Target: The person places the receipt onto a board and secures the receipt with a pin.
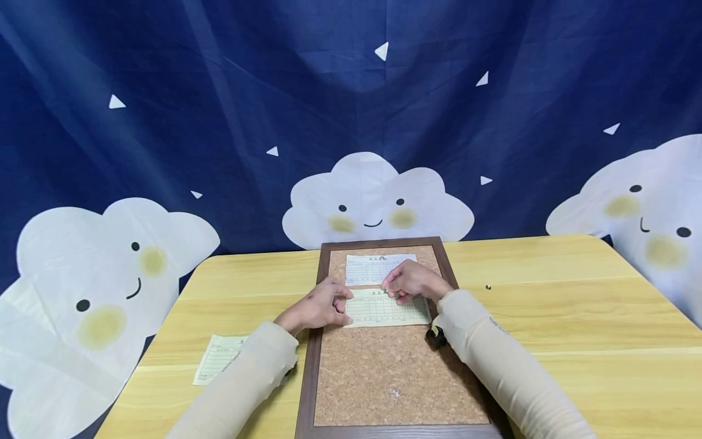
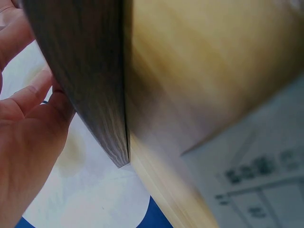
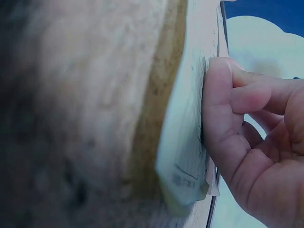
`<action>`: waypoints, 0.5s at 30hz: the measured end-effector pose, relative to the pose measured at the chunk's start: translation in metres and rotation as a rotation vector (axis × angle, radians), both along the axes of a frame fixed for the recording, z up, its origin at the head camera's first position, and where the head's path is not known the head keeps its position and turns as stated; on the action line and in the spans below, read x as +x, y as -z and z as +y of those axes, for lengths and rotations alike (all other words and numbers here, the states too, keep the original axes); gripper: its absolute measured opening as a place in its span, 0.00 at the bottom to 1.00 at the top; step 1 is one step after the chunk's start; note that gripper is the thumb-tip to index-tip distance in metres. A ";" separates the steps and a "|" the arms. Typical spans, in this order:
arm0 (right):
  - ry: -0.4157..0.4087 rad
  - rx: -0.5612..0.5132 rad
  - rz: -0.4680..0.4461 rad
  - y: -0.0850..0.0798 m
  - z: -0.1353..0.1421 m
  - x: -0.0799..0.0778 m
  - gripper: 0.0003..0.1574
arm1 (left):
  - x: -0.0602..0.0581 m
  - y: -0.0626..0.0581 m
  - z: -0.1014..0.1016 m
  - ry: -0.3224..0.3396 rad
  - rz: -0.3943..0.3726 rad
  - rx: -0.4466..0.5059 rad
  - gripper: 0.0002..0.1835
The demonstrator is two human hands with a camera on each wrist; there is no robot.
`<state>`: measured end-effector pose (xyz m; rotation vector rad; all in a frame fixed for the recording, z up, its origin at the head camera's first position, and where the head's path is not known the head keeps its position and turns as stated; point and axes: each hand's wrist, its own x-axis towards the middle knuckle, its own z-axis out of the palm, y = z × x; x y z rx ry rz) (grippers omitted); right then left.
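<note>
Two grips: the left grip sits at the 9 o'clock edge of the yellow slip, the right grip at about 1 o'clock.
Yellow slip: flat on the far half of the cork board, just beside the white slip, which lies at its 12 o'clock.
Right grip: fingers curled, thumb and forefinger nearly closed, apparently pinching a small tack by the printed heading; the fingertips mostly hide it.
Left grip: loosely spread and clenched on nothing; thumb near the slip's 8 o'clock corner, forefinger towards 10 o'clock, both touching paper.
Tack pressing: best done square to the cork, with a steady push of the thumb pad, since a slanted point could tear the paper.
Left-edge hold: light downward pressure should suffice; dragging towards 9 o'clock would probably skew the slip.
Desk: a loose tack-like piece lies between 2 and 3 o'clock of the yellow slip; a spare slip, partly hidden by the left sleeve, lies between 8 and 9.
</note>
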<state>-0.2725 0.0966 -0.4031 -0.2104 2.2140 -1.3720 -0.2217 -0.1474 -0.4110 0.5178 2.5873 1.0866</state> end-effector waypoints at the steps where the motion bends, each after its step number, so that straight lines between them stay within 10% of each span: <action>1: 0.002 0.001 0.001 0.000 0.000 0.000 0.08 | 0.000 0.000 0.000 0.002 0.004 0.003 0.24; 15: 0.042 0.008 -0.020 0.000 -0.002 0.001 0.07 | 0.000 0.000 -0.001 -0.002 -0.008 0.013 0.24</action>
